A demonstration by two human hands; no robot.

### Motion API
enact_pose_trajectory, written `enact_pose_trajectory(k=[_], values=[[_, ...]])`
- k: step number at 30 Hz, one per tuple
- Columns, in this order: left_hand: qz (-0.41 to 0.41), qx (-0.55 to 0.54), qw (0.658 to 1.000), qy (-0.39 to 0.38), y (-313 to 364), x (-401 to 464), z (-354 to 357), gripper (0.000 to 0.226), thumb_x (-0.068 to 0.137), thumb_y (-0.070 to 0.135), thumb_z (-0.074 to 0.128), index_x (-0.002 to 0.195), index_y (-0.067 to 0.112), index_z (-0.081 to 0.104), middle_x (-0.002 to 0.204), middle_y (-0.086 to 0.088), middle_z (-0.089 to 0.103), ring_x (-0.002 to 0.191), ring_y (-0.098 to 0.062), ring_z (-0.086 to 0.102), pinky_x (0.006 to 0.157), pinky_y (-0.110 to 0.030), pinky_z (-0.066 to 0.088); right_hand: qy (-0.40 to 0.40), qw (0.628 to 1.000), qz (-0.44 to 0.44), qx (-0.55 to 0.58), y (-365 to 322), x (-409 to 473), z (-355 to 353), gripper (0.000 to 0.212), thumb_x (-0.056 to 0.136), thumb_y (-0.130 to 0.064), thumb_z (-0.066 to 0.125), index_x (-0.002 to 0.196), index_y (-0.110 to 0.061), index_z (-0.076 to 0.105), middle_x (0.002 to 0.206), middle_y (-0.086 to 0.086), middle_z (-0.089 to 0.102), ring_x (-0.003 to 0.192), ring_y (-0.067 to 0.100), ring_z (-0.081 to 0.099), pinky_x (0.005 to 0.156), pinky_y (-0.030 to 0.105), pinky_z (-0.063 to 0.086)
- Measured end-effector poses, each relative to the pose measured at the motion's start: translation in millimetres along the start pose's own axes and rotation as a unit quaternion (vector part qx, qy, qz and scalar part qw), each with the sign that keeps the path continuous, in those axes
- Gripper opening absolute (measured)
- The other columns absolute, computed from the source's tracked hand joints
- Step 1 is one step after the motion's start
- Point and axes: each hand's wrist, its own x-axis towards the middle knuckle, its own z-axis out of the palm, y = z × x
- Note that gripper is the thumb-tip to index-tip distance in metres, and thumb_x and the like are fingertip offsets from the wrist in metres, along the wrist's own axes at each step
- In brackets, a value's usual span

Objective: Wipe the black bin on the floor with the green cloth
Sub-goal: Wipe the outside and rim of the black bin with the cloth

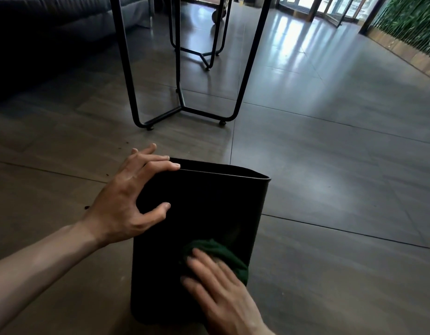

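Green cloth [218,256] under flat right hand [223,293], black bin [199,213]

We seem to be in a lobby or lounge: polished grey floor tiles [330,146], a dark sofa [52,25] left of the black metal-legged stand [182,102], glass doors [334,8] and a green plant wall [412,22] beyond it.

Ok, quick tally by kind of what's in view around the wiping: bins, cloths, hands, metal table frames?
Bins: 1, the black bin
Cloths: 1, the green cloth
Hands: 2, left hand and right hand
Metal table frames: 2, near frame and far frame
Total: 6
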Motion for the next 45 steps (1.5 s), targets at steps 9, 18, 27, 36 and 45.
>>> enact_pose_trajectory(k=[9,18,27,36,45], values=[[0.023,-0.016,1.0,0.01,-1,-6,2,0.062,0.076,0.033,0.071,0.136,0.032,0.056,0.143,0.005,0.057,0.157,-0.021,0.032,0.128,-0.053,0.025,-0.061,0.976,-0.175,-0.115,33,-23,-3,0.045,0.107,-0.029,0.053,0.151,-0.03,0.046,0.164,0.004,0.039,0.153,0.026,0.035,0.122,0.054,0.035],[-0.003,-0.012,1.0,0.012,-3,-10,0,0.062,0.076,0.038,0.068,0.136,0.032,0.055,0.14,0.009,0.058,0.158,-0.015,0.03,0.126,-0.059,0.026,0.08,0.992,0.093,0.041,98,31,-66,0.042,0.114,-0.023,0.029,0.143,-0.013,0.058,0.161,0.016,0.041,0.153,0.033,0.033,0.111,0.054,0.048],[-0.01,-0.015,1.0,0.016,-11,-13,-1,0.063,0.076,0.038,0.068,0.137,0.036,0.053,0.143,0.01,0.056,0.157,-0.015,0.031,0.13,-0.052,0.02,-0.054,0.989,-0.13,-0.042,50,-9,-20,0.04,0.112,-0.015,0.035,0.146,-0.025,0.054,0.163,0.01,0.041,0.153,0.031,0.035,0.126,0.049,0.029],[-0.011,-0.025,1.0,0.009,-7,-17,5,0.063,0.077,0.037,0.069,0.138,0.031,0.055,0.142,0.006,0.059,0.157,-0.015,0.033,0.13,-0.048,0.021,0.043,0.996,0.062,0.037,69,38,-51,0.04,0.107,-0.015,0.044,0.144,-0.014,0.059,0.161,0.014,0.042,0.154,0.032,0.032,0.12,0.052,0.038],[-0.013,-0.027,0.999,0.013,-5,-16,4,0.063,0.078,0.035,0.071,0.139,0.03,0.055,0.14,0.006,0.06,0.155,-0.015,0.035,0.13,-0.046,0.023,-0.021,0.996,-0.09,-0.008,30,31,-16,0.036,0.11,-0.017,0.045,0.143,-0.02,0.059,0.159,0.015,0.045,0.152,0.033,0.037,0.123,0.05,0.034]])
